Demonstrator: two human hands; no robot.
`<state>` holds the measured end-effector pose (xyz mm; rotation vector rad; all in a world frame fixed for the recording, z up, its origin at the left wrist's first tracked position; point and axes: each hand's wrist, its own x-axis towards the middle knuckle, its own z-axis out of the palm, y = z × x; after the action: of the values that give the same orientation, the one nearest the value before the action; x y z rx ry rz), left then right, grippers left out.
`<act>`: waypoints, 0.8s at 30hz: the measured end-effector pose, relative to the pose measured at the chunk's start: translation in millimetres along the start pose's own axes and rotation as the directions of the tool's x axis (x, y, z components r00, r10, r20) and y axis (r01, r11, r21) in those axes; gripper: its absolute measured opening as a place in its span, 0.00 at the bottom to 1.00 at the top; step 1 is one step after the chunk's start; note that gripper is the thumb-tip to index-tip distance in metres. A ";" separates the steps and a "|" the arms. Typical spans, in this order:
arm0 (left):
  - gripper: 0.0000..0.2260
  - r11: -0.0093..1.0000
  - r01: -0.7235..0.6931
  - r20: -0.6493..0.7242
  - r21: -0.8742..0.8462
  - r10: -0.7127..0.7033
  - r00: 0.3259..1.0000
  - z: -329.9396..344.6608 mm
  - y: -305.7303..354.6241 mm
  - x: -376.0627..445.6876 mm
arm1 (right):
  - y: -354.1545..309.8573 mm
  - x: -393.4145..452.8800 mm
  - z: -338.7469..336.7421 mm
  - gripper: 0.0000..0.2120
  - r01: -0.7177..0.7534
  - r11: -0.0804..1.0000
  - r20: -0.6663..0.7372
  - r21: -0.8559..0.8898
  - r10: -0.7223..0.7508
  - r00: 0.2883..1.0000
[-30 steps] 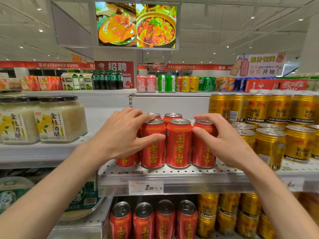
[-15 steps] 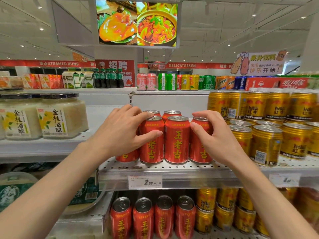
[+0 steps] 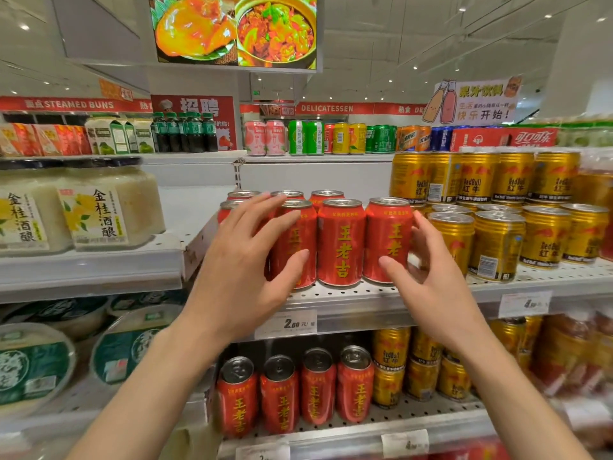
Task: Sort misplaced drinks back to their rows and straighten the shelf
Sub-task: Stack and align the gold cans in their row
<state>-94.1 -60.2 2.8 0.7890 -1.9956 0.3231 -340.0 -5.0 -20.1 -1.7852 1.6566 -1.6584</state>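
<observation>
Several red herbal-tea cans stand in rows on the perforated middle shelf [image 3: 351, 298]. The front row shows a middle can [image 3: 341, 244], a right can [image 3: 386, 234] and a left can [image 3: 297, 240]. My left hand [image 3: 242, 270] is spread in front of the left cans, with straight fingers over their tops and the thumb against the left can. My right hand [image 3: 428, 283] flanks the right can, thumb at its front and loose fingers along its right side. A further red can at the left is mostly hidden behind my left hand.
Gold Red Bull cans [image 3: 497, 244] crowd the shelf right beside the red ones. Jars of rice wine [image 3: 99, 210] sit on the left shelf. Below are more red cans [image 3: 298, 393] and gold cans [image 3: 391, 366]. A price tag [image 3: 292, 323] hangs on the shelf edge.
Both hands have loosened from clasping the outer red cans and drawn slightly back, fingers now straighter. The cans stand closer together in an even row. The camera has moved nearer.
</observation>
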 end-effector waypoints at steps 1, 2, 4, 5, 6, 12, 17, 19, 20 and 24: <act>0.22 1.000 0.003 -0.010 -0.022 -0.003 1.000 0.1 3.3 -6.5 | 0.4 -4.7 -0.5 0.36 -0.008 1.000 0.003 0.000 0.008 1.000; 0.22 0.999 0.008 -0.017 -0.040 -0.009 1.000 0.0 6.1 -12.7 | 0.0 -8.5 -1.1 0.34 -0.011 1.000 0.000 -0.010 0.011 1.000; 0.21 0.995 0.025 -0.014 -0.097 -0.027 1.000 3.6 12.0 -26.7 | 0.9 -17.7 -4.4 0.28 -0.032 0.999 -0.027 -0.035 0.031 0.999; 0.20 0.991 0.041 -0.014 -0.131 -0.043 0.999 6.1 15.5 -33.3 | 1.5 -22.1 -6.4 0.25 -0.039 0.999 -0.048 -0.031 0.037 0.998; 0.19 0.983 0.062 -0.014 -0.171 -0.066 0.998 9.6 18.8 -39.1 | 2.4 -26.5 -8.6 0.22 -0.039 0.999 -0.069 -0.025 0.037 0.997; 0.14 0.921 0.210 0.033 -0.328 -0.210 0.977 38.3 45.6 -65.2 | 18.1 -47.0 -29.2 0.13 -0.061 0.998 -0.089 0.032 0.064 0.994; 0.10 0.864 0.334 0.027 -0.376 -0.350 0.936 60.4 78.8 -61.1 | 46.8 -47.4 -62.2 0.09 -0.076 0.991 -0.067 0.114 0.084 0.994; 0.10 0.860 0.353 0.030 -0.369 -0.369 0.929 75.9 97.9 -53.4 | 60.0 -42.3 -82.9 0.08 -0.058 0.991 -0.056 0.124 0.066 0.996; 0.10 0.859 0.356 0.025 -0.366 -0.374 0.927 85.0 107.9 -48.3 | 67.3 -39.0 -94.2 0.08 -0.045 0.991 -0.046 0.129 0.051 0.998; 0.10 0.852 0.377 0.003 -0.363 -0.404 0.915 123.2 150.5 -22.8 | 98.5 -20.0 -143.8 0.08 -0.015 0.993 0.036 0.119 0.011 0.999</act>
<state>-266.2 -0.2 -68.7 0.9064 -1.7026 -0.2434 -503.5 48.9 -54.0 -1.7337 1.5178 -1.6721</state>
